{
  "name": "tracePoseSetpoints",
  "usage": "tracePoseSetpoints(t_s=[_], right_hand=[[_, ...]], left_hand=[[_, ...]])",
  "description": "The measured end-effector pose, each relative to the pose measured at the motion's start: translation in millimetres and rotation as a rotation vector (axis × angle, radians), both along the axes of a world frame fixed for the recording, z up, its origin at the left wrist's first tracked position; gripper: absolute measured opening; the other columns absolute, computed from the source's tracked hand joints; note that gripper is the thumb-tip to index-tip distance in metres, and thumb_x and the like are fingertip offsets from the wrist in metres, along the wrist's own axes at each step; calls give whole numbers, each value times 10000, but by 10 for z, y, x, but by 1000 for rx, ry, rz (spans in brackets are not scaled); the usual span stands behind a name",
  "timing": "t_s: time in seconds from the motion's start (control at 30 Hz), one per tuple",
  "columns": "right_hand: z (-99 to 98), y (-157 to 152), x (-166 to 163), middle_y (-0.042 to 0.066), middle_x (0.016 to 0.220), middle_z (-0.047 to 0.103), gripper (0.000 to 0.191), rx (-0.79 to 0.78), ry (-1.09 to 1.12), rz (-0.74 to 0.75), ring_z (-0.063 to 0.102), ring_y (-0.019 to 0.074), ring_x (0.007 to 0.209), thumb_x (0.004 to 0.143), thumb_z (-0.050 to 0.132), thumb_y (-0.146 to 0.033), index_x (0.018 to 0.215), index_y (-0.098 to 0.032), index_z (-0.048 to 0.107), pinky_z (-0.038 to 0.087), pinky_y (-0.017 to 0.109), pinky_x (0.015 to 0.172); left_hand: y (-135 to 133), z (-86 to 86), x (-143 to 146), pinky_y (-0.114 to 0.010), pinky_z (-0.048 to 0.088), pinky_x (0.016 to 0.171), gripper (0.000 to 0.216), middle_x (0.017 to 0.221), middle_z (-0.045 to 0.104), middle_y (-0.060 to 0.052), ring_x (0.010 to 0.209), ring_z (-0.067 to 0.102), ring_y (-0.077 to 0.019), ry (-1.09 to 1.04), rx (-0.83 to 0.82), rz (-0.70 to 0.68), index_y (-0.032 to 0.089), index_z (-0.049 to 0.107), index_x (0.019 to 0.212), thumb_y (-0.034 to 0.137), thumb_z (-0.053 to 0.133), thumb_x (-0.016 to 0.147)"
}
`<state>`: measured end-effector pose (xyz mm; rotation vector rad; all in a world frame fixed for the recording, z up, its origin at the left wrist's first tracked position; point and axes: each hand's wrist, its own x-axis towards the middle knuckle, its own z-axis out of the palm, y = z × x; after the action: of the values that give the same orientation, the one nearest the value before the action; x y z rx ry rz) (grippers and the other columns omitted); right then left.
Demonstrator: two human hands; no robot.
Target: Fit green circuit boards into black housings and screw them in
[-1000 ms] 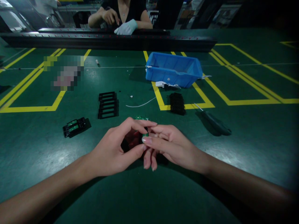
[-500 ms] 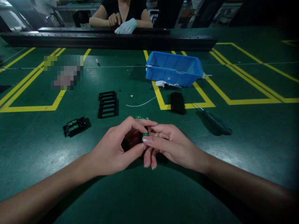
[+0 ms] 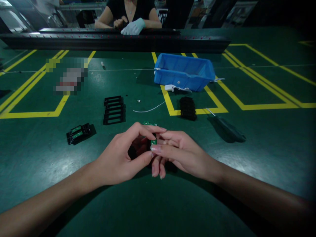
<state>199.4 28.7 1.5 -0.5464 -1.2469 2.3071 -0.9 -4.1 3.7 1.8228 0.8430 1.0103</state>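
Note:
My left hand [image 3: 125, 153] and my right hand [image 3: 177, 151] meet over the green table, fingers closed around one small piece. Between the fingertips shows a green circuit board [image 3: 153, 142] with a dark edge; my fingers cover most of it. The right thumb presses on its near end, and the left fingers curl over it from above. Just beyond the left fingers, more green circuit boards [image 3: 147, 123] are partly visible. To the left lies a black holder [image 3: 85, 129] carrying green boards, and behind it a slotted black frame [image 3: 113, 110].
A blue bin [image 3: 184, 74] stands beyond my hands. Dark stacked parts [image 3: 188, 108] and a dark tool-like object with a thin white tip [image 3: 229, 130] lie to the right. A thin white strand [image 3: 149, 109] curves across the table. Behind a black rail [image 3: 118, 43] sits a person with one gloved hand [image 3: 133, 27].
Hardly anything differs. Both hands keep the same hold on the circuit board, and the co-worker's bare hand has shifted slightly.

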Motion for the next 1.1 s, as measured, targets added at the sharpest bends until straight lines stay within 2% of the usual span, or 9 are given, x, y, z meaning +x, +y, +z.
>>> tracePoseSetpoints(t_s=[0.3,0.73,1.1], right_hand=[[14,-2,-8,79,737,729,150,-5,-10,3,729,137,645,977,627,-230,929,-94,587,581,206,575],[17,-6,-5,84,736,728,136,-21,-4,4,729,148,654,971,622,-207,896,-100,585,580,218,582],[-7,2,12,92,749,740,123,-38,11,10,734,146,653,1000,574,-195,966,-86,621,588,216,589]], left_hand=[[2,7,-8,-387,526,1018,294,1389,586,-128,1218,620,-233,9,12,-6,198,511,1125,93,655,890],[2,-5,3,-367,522,1017,299,1388,593,-113,1188,634,-216,1,10,7,200,517,1124,89,660,887],[1,-12,-1,-323,586,857,296,1392,595,-130,1183,642,-242,0,6,12,201,527,1132,101,658,887]])
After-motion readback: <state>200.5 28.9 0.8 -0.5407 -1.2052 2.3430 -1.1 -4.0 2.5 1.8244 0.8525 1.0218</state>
